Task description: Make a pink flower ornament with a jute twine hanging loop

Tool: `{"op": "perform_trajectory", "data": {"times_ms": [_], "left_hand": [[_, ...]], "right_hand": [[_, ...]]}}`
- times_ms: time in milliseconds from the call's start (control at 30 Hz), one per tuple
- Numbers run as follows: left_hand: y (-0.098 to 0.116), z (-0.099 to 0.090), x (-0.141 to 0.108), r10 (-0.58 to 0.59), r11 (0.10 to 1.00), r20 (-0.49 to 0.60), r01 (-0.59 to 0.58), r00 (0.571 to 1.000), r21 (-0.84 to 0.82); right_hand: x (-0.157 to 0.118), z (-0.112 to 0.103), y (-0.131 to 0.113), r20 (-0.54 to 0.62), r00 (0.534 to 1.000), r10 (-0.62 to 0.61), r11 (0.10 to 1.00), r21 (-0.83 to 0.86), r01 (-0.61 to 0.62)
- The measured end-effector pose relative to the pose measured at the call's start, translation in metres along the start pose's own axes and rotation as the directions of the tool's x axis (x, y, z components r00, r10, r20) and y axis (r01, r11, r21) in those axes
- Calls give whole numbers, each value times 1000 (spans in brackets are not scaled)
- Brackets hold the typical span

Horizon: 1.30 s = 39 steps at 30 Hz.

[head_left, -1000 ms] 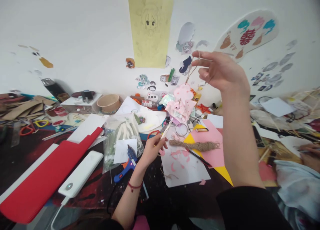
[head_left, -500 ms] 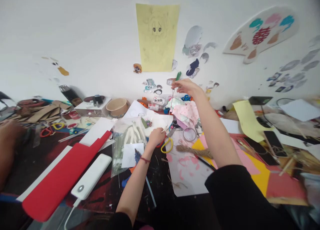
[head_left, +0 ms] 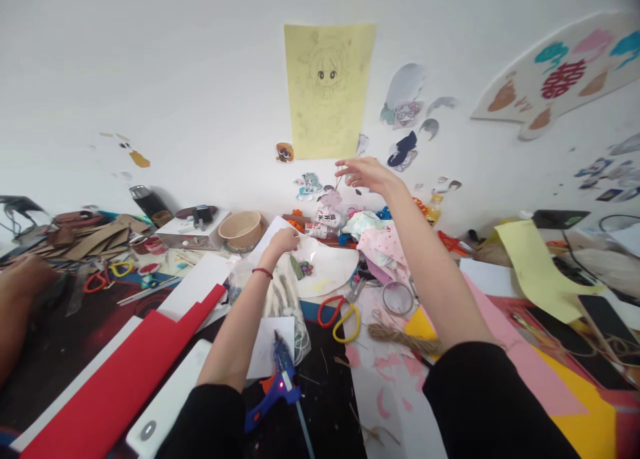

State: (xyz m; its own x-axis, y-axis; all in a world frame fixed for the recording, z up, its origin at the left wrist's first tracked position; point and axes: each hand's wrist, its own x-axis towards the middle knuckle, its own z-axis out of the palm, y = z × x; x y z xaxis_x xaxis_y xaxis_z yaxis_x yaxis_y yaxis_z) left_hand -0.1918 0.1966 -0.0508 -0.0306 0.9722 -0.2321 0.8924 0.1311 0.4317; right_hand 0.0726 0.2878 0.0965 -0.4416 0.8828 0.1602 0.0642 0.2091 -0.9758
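Note:
My right hand (head_left: 364, 172) is raised before the wall, thumb and fingertips pinching a thin brown cord (head_left: 339, 177) that hangs down. Its lower end is hard to make out against the cut-outs behind. Over the table, my left hand (head_left: 285, 241) has its fingers closed at the upper left edge of a white rounded sheet (head_left: 330, 262); what they hold is hidden. Small green and purple pieces (head_left: 304, 268) lie on the sheet. Scissors (head_left: 341, 314) with red and yellow handles lie below it. A blue glue gun (head_left: 280, 386) with a lit red light rests nearer me.
Another person's hand (head_left: 25, 282) is at the left. Around lie red card (head_left: 110, 379), a white power bank (head_left: 167, 406), a twine bundle (head_left: 405, 339), a tape roll (head_left: 397, 298), patterned cloth (head_left: 383, 242), a bowl (head_left: 241, 229) and phones (head_left: 607, 326) at right.
My left hand has left the scissors and moved left to the sheet's edge. The green piece above my right fingers is gone from view. The camera view has shifted.

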Motion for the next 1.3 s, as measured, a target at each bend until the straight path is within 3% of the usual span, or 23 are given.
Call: {"op": "perform_trajectory", "data": {"times_ms": [100, 267, 367, 467, 600, 700, 767, 1000, 1133, 1200, 1300], "left_hand": [[2, -2, 8, 57, 998, 3, -56, 998, -25], [22, 6, 4, 207, 970, 15, -204, 978, -135], [38, 5, -7, 318, 912, -70, -326, 945, -248], [59, -6, -25, 387, 792, -285, -474, 877, -384], [91, -33, -61, 393, 546, -554, -671, 734, -501], [110, -50, -89, 398, 393, -644, -756, 653, -524], [119, -56, -104, 408, 334, -668, -783, 622, -525], [128, -67, -120, 407, 241, -679, -789, 611, -565], [136, -80, -123, 413, 145, -649, -750, 638, -645], [144, -85, -123, 457, 143, -612, -732, 646, -666], [159, -87, -119, 529, 166, -537, -701, 657, -693]], "right_hand": [[-8, 6, -15, 40, 996, -78, 997, 11, 77], [-22, 19, -43, 13, 976, -218, 975, 40, 217], [-37, 28, -58, 48, 957, -285, 959, 28, 284], [-57, 39, -67, 126, 945, -302, 953, 6, 303], [-83, 51, -70, 185, 925, -331, 943, 31, 331], [-95, 56, -68, 190, 911, -366, 930, 45, 364], [-100, 56, -67, 193, 908, -372, 928, 51, 370], [-122, 49, -71, 186, 919, -347, 935, -5, 354], [-151, 32, -77, 142, 939, -314, 925, -175, 336], [-171, 18, -75, 144, 937, -319, 924, -173, 342], [-202, -6, -59, -21, 924, -382, 914, -155, 375]]}}
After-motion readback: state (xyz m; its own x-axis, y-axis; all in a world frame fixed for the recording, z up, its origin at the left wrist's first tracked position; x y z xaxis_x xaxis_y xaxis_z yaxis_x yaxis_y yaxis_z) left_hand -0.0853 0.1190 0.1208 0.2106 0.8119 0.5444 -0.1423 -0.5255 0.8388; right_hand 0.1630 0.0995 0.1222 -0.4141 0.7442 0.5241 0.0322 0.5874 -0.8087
